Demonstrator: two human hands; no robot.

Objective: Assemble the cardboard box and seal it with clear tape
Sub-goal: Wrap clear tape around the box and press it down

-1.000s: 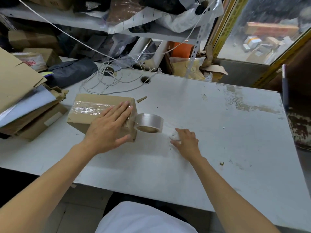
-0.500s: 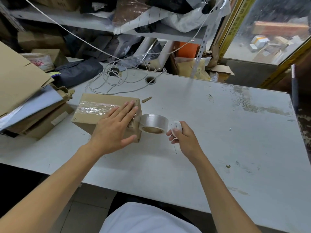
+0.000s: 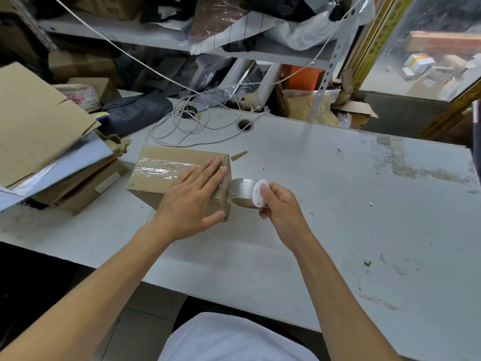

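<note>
On the white table, toward its left half, from largest to smallest:

Table: white top, scuffed and stained, with a round cable hole near the far edge and a loose coil of white cable beside it.

Flat cardboard stack: folded sheets piled at the table's left edge, just left of the box.

Cardboard box: brown, closed, resting on the table left of centre; a wrinkled strip of clear tape runs across its top and reaches the right edge, where it goes under the fingers.

Left hand: open and flat, palm down on the box's top near its right end, fingers spread and pointing away, thumb hanging over the near-right corner; it grips nothing, only presses.

Right hand: closed in a pinch on a small white disc-shaped tool, thumb on its face, the other fingers curled behind.

Tape roll: clear tape on a brown core, just right of the box's end, touching or very near it; the white tool sits against its right side. Whether a strand links roll and box cannot be told.

Cardboard scrap: a small wedge lying on the table just beyond the box's far-right corner.
</note>
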